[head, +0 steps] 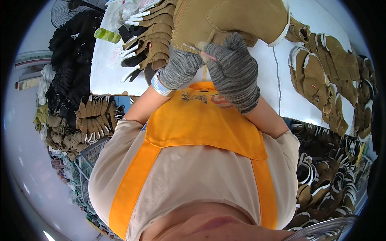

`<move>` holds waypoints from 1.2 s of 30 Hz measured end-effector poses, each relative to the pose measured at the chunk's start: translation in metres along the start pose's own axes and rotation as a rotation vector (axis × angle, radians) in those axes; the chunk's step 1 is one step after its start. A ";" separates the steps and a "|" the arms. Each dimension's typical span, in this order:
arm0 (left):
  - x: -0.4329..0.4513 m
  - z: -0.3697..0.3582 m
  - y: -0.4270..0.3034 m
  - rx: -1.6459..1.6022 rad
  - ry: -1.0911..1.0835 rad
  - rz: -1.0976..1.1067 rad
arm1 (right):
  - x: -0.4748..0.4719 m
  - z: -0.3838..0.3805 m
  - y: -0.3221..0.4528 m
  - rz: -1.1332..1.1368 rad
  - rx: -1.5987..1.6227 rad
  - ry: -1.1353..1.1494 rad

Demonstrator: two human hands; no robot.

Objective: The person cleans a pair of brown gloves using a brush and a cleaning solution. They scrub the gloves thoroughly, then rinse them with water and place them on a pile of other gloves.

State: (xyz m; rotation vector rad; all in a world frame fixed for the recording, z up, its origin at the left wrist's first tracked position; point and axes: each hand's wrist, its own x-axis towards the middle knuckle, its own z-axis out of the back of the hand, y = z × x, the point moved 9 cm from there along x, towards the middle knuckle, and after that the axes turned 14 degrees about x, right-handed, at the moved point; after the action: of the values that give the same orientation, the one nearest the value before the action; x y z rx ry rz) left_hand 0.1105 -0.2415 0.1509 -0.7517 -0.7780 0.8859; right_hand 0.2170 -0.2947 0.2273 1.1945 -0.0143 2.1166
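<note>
Both my hands wear grey knitted gloves and meet at the lower edge of a tan suede-like boot upper above the white table. My left hand grips the upper's bottom edge, its fingertips hidden behind the material. In my right hand is a thin pen-like tool with a pink shaft, its pale tip pointing left against the upper's edge. White lining shows along the upper's right rim. An orange apron covers my chest.
Overlapping brown uppers and a green can lie on the left; more uppers lie right. Black material hangs or is heaped beyond the left edge, near a fan. Many boot pieces fill the lower right.
</note>
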 end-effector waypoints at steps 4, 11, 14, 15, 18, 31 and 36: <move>-0.001 0.005 -0.011 0.146 0.010 0.013 | -0.002 0.007 -0.046 -0.298 0.259 -0.043; 0.000 0.008 -0.027 0.327 -0.069 -0.148 | 0.001 0.014 -0.035 -0.154 0.237 -0.111; 0.005 0.005 -0.020 0.366 -0.162 -0.214 | 0.007 0.006 0.003 -0.173 0.150 -0.008; 0.005 0.006 -0.019 0.301 -0.150 -0.193 | -0.001 -0.003 0.000 -0.301 0.222 0.030; 0.006 0.005 -0.019 0.082 -0.056 -0.142 | 0.010 0.011 -0.014 -0.162 0.145 -0.001; 0.004 0.014 -0.007 0.221 -0.147 -0.103 | -0.011 0.001 -0.024 -0.196 0.064 -0.065; 0.000 0.009 0.019 0.017 -0.140 0.073 | -0.008 0.003 -0.014 -0.176 0.076 -0.080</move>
State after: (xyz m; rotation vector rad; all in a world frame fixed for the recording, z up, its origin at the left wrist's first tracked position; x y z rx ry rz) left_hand 0.0959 -0.2308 0.1399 -0.7127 -0.8698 1.0180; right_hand 0.2298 -0.2895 0.2185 1.2764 0.1317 1.9301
